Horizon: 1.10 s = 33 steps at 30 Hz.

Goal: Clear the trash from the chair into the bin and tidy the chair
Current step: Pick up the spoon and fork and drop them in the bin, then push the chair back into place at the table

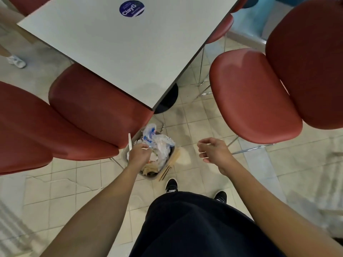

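Left hand sits right over the bin, fingers curled round a thin white plastic utensil. The utensil's handle sticks up past the knuckles toward the left chair; a short white tip shows by the fingertips on the other side. Hand & utensil are above the bin's left rim, w/ the trash below: a crumpled clear-and-blue plastic bag heaped at the far side, tissue and paper scraps under it. A pair of wooden chopsticks leans over the bin's right edge.

Right hand hangs apart from the bin, to its right, fingers loosely curled, holding nothing. It's just in front of the right chair, whose red seat is bare.

The bin stands on the tiled floor between the two chairs, near the table corner.
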Each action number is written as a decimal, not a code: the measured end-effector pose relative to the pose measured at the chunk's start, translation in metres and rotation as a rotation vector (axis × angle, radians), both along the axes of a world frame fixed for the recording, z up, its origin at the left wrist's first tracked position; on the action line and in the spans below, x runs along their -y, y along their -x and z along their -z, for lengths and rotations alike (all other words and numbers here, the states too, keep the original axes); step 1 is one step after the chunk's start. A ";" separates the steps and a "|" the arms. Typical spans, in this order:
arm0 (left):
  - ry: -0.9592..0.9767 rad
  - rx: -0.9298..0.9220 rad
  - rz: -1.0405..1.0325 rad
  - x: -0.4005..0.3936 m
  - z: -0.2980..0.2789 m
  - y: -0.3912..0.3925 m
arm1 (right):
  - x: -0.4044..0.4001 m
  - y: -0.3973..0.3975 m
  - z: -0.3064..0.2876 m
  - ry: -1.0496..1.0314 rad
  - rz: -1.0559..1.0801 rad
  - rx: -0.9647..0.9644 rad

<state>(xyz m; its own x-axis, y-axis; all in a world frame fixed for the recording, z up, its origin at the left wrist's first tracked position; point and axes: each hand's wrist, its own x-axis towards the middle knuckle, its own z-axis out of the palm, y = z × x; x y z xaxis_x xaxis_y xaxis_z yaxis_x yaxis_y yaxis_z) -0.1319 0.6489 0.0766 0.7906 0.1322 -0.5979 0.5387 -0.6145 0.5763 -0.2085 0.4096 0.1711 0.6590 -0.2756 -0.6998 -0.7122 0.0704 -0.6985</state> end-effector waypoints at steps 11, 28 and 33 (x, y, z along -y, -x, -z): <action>0.033 0.138 0.238 0.135 -0.041 0.038 | 0.080 0.041 -0.009 0.071 -0.021 0.076; 0.034 0.393 0.695 0.419 -0.121 0.075 | 0.314 0.119 -0.047 0.619 -0.016 0.126; 0.073 0.468 0.807 0.483 -0.147 0.083 | 0.361 0.138 -0.066 0.704 0.060 0.120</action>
<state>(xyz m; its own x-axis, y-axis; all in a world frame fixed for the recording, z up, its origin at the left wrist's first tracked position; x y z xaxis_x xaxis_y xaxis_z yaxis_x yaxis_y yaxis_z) -0.2144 0.1661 0.2233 0.7893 -0.5866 -0.1812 -0.3314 -0.6556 0.6785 -0.3461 0.0490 0.2372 0.6899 -0.6731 -0.2666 -0.6368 -0.3890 -0.6657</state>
